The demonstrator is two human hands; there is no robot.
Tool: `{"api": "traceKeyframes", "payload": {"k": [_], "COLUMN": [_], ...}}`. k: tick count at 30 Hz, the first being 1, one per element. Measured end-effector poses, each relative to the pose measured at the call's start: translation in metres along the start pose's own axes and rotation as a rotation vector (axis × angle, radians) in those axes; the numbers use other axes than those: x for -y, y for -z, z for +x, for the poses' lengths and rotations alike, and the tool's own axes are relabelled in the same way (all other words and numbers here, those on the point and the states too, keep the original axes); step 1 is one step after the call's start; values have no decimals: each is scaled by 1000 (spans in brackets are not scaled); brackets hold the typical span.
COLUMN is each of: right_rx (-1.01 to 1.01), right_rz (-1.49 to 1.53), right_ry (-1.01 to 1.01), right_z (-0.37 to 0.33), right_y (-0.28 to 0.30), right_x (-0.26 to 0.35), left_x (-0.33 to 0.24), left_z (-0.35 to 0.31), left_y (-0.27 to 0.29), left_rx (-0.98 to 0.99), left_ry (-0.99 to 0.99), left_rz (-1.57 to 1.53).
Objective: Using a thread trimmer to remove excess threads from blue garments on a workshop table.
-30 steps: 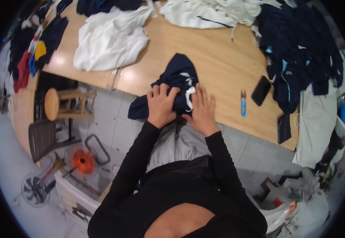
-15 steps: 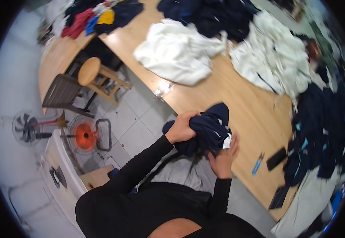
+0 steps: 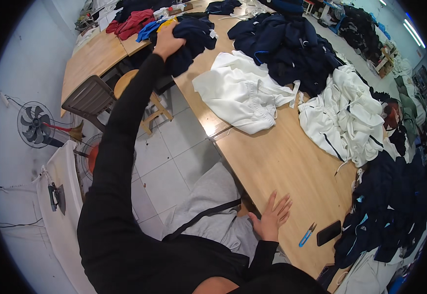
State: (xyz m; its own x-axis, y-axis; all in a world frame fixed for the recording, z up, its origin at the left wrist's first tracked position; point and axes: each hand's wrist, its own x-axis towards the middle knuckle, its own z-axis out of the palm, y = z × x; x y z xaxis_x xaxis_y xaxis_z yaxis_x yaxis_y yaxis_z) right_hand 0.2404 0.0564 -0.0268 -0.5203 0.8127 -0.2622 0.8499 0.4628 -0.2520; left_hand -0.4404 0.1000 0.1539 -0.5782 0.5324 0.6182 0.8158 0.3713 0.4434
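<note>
With my left arm stretched out to the far left, my left hand [image 3: 168, 43] is closed on a dark navy garment [image 3: 192, 36] that shows a small white tag. The garment is over the far end of the table, beside red, blue and yellow cloth. Near the table's front edge, my right hand [image 3: 272, 216] is empty, its fingers spread over the wood. Closest to it lie blue-handled thread snips [image 3: 307, 235] and a black phone [image 3: 328, 233].
White garments [image 3: 245, 93] and a navy heap [image 3: 287, 44] lie across the wooden table [image 3: 272, 159]. More white clothing [image 3: 343, 115] and navy pieces [image 3: 385, 206] pile up on the right. Left are a chair [image 3: 90, 98], a stool [image 3: 124, 83], a fan [image 3: 35, 125] and an iron [image 3: 56, 197].
My left hand has carried the navy garment from in front of me to the far left. My right hand has come away from it and opened above the table. The view has shifted.
</note>
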Motion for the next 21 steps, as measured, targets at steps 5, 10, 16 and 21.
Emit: {"api": "traceKeyframes", "payload": {"k": [5,10,16,21], "right_rx": [-30,-76,-54,-37], "right_rz": [21,-25,-30,-30], "right_ry": [25,-43,8,-21], "right_z": [0,3,7,0], "right_y": [0,6,3,-1], "right_x": [0,-6,-5,-1], "left_x": [28,-59,-167,-233], "left_z": [4,-162,-306,-349], "left_y": [-41,-162,-178,-166], "left_rx": [-237,284,519,428], "left_ry": [-41,-432,-150,-12], "left_rz": [224,-139,-23,-91]}}
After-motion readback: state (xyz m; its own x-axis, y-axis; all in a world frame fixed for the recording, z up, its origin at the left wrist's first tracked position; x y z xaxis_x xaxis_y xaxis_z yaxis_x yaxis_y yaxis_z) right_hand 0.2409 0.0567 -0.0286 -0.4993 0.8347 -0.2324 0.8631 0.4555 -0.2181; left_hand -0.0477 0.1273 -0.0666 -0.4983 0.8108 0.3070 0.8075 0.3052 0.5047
